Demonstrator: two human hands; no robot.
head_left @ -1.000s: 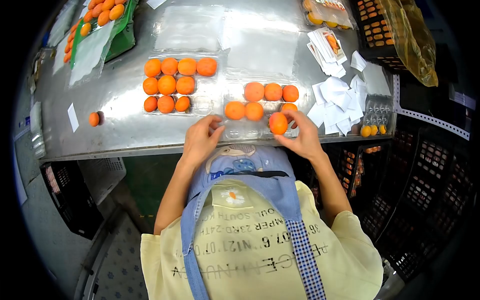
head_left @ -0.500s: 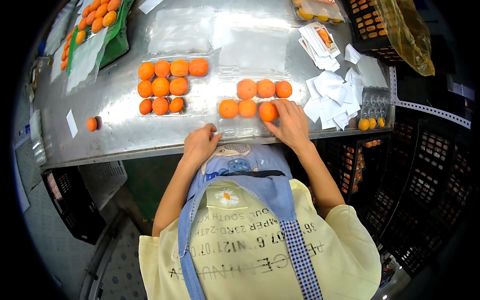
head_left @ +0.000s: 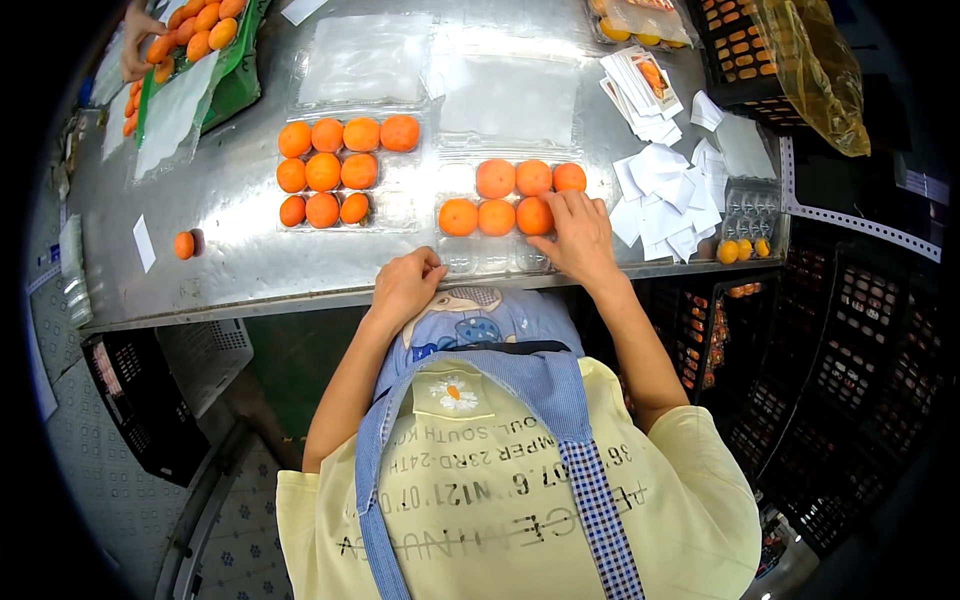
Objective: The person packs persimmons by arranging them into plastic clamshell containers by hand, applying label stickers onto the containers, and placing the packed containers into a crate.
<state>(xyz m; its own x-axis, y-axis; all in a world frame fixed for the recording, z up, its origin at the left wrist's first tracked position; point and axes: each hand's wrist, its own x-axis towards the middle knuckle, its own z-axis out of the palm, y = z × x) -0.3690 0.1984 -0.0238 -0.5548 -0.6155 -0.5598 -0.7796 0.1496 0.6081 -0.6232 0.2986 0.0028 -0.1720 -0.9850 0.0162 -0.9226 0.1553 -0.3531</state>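
At the right of the near clear plastic tray, my right hand has its thumb and forefinger round the right side of an orange fruit, which sits in the second row. The hand covers the tray part right of it. Other orange fruits lie in two rows beside and behind. My left hand rests at the table's front edge, left of the tray, fingers curled together with nothing visible in them. To the left, another clear tray holds several orange fruits in three rows.
One loose fruit and a white slip lie at the left. Another person's hand touches fruit by a green tray. White papers, printed cards and a small tray of yellow fruits lie at the right.
My right hand has moved the fruit up and left into the tray's second row. My left hand has drawn slightly down, its fingers closer together. The other person's hand has appeared at the top left.
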